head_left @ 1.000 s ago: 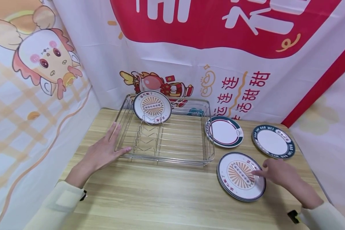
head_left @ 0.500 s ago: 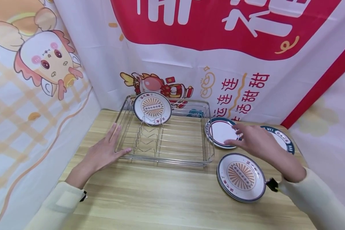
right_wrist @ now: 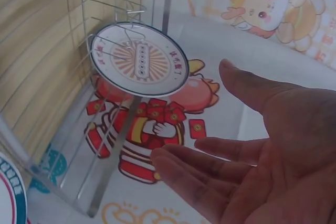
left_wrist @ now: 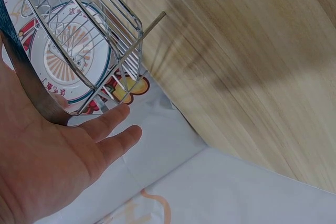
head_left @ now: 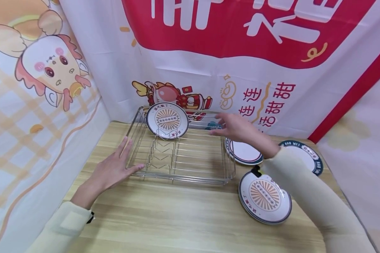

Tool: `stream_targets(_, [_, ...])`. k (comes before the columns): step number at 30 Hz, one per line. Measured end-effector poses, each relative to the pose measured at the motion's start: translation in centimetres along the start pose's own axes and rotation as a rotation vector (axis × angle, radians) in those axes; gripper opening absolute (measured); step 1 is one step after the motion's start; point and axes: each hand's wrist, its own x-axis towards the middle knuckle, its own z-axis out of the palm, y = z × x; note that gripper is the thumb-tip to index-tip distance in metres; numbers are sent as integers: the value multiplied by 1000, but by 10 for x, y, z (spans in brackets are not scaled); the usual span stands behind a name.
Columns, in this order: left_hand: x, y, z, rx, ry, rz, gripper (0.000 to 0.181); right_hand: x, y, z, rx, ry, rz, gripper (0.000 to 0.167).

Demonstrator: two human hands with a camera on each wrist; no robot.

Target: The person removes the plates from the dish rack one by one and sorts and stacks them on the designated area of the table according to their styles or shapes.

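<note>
A wire dish rack [head_left: 187, 179] stands on the wooden table. In its back left part a round plate [head_left: 168, 120] with an orange sunburst leans upright in the wire holders. My left hand [head_left: 112, 172] rests against the rack's left side with its fingers spread, also seen in the left wrist view. Over the rack's back right part hovers my right hand [head_left: 242, 131], holding nothing. In the right wrist view this hand's fingers [right_wrist: 199, 177] are loosely extended, apart from the sunburst plate [right_wrist: 139, 61].
Right of the rack lies a stack of sunburst plates [head_left: 264, 198]. Behind it is a green-rimmed plate [head_left: 245, 153], partly hidden by my right arm. Another green-rimmed plate [head_left: 299, 151] lies farther right. Printed cloth [head_left: 190, 63] hangs close behind the rack.
My right hand has moved from the sunburst stack leftward and back, past the green-rimmed plate, to above the rack. My left hand and the plates have stayed put.
</note>
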Motion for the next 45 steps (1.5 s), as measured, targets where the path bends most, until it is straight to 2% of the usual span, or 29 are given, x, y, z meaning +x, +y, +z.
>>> stream_targets(6, [0, 0, 0, 2, 3, 1, 107, 38, -12, 15, 60, 1, -7, 71])
stream_targets(10, [0, 0, 0, 1, 3, 0, 107, 62, -17, 27, 72, 20, -12, 64])
stream_targets(20, [2, -1, 0, 7, -9, -5, 107, 108, -12, 66, 72, 62, -32, 54])
stream_targets(24, [1, -2, 1, 8, -5, -6, 107, 124, -11, 81, 118, 62, -52, 58])
stream_targets(29, [0, -2, 2, 3, 3, -2, 106, 138, -13, 95, 254, 75, -18, 66])
stream_targets(34, [0, 0, 1, -2, 3, -6, 106, 148, -15, 109, 358, 83, 12, 54])
stream_targets(41, [-1, -1, 2, 1, 6, -12, 106, 154, -18, 121, 435, 103, 51, 43])
stream_targets(45, [-1, -2, 3, 4, 8, -12, 106, 157, -20, 123, 413, 130, 74, 37])
